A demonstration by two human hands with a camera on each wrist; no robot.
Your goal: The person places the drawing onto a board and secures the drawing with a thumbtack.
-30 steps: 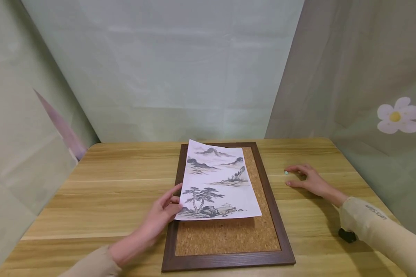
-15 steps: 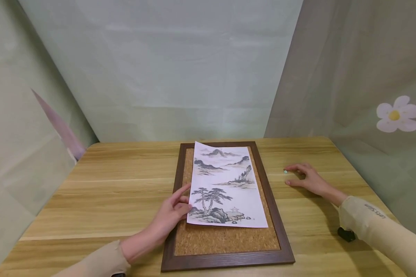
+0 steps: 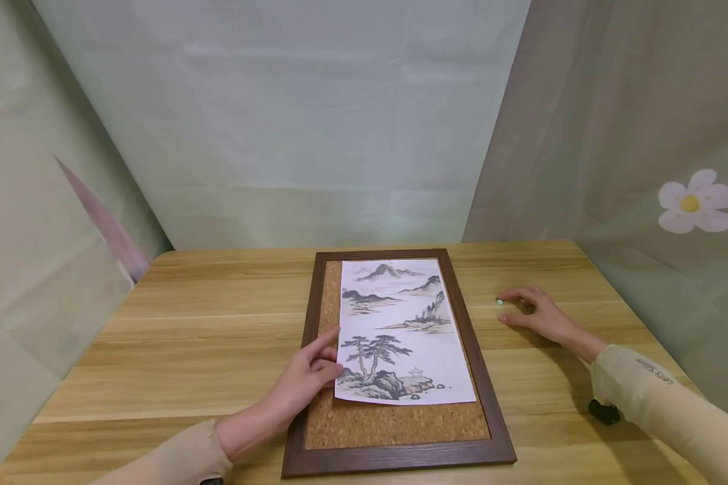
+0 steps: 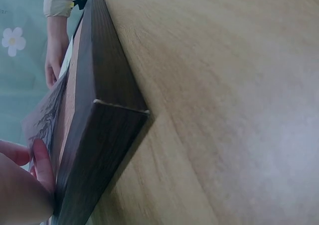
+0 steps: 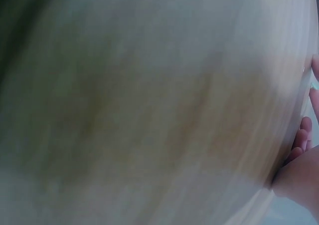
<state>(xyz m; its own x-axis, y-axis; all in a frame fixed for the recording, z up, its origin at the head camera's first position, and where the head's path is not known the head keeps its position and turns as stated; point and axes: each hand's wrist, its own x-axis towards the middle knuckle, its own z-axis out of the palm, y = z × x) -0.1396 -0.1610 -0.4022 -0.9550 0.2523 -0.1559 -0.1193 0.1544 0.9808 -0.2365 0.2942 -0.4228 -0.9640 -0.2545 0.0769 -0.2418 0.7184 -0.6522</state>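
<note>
A paper (image 3: pixel 400 330) with an ink landscape lies flat on a cork board in a dark wooden frame (image 3: pixel 400 459) at the middle of the table. My left hand (image 3: pixel 315 369) pinches the paper's lower left edge, with the index finger stretched along it. In the left wrist view the frame's corner (image 4: pixel 99 135) fills the left side, my left fingers (image 4: pixel 35 165) are at the paper's edge (image 4: pixel 47 115), and the right hand (image 4: pixel 55 50) shows beyond. My right hand (image 3: pixel 536 313) rests relaxed on the table, its fingertips beside a small teal pin (image 3: pixel 500 302).
The wooden table (image 3: pixel 206 337) is closed in by pale green cloth walls on three sides, with a flower print (image 3: pixel 694 201) at the right. A small black item (image 3: pixel 603 411) sits under my right sleeve. The right wrist view shows only blurred tabletop (image 5: pixel 149 110) and fingertips (image 5: pixel 301 140).
The paper, raised and skewed before, has slid right and settled flat and straight on the cork. My left hand moved right with it. The right hand has stayed still.
</note>
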